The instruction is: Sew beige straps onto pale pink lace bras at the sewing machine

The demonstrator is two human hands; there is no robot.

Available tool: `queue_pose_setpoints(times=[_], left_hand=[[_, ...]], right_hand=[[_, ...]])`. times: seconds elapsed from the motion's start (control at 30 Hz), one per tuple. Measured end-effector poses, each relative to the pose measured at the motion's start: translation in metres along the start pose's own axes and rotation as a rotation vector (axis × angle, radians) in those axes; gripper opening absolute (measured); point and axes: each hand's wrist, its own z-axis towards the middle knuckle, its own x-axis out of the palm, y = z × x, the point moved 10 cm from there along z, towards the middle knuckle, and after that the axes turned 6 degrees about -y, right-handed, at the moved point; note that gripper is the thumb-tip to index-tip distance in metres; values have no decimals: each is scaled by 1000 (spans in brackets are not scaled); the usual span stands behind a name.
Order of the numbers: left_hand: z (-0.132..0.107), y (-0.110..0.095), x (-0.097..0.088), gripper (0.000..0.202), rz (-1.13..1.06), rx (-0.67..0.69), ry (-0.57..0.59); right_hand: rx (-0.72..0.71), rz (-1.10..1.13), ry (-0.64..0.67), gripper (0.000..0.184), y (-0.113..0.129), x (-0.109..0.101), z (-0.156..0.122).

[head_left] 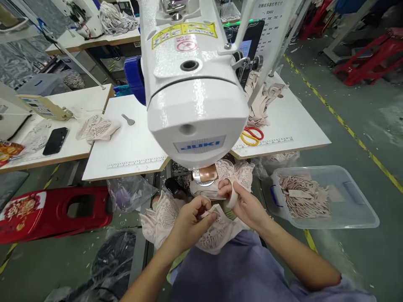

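Position: the lace piece [215, 237] lies over the person's lap, on the near side of the machine [195, 109] and below its head. A second lace bundle [163, 218] sits just to the left; whether the two join under the left hand [192, 222] cannot be told.

Fingers: the left thumb and forefinger pinch the far edge of the lace piece. The right hand [247, 205] has its fingers curled toward the thumb, with a pale band [233, 195] looped between them. How firmly they press on it cannot be told.

Handling: the step in hand appears to be bringing band and lace edge together by hand. For a good result, pinch the lace close to its edge — not by the openwork, which is likely to stretch. Turn the band flat and check it for twists before it meets the edge. Work clear of the lace pile [225, 170] beneath the machine, as loose folds could catch.

Orientation: the pinched edge of the lace piece points far, and its body spreads near and to the right. Folds hide its full outline, so its long axis is uncertain. The band's visible loop stands on edge — its long axis runs roughly near to far.
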Motion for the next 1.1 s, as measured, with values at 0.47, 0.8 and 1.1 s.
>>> queue_pose_setpoints(times=[0.47, 0.8, 1.1], left_hand=[[6, -6, -12, 25, 28, 45, -59], [2, -6, -10, 13, 307, 49, -112], [10, 3, 3, 30, 169, 57, 3]], right_hand=[[47, -330, 317, 30, 15, 4, -3], [-301, -726, 437, 15, 35, 50, -10], [-387, -600, 301, 16, 47, 40, -9]])
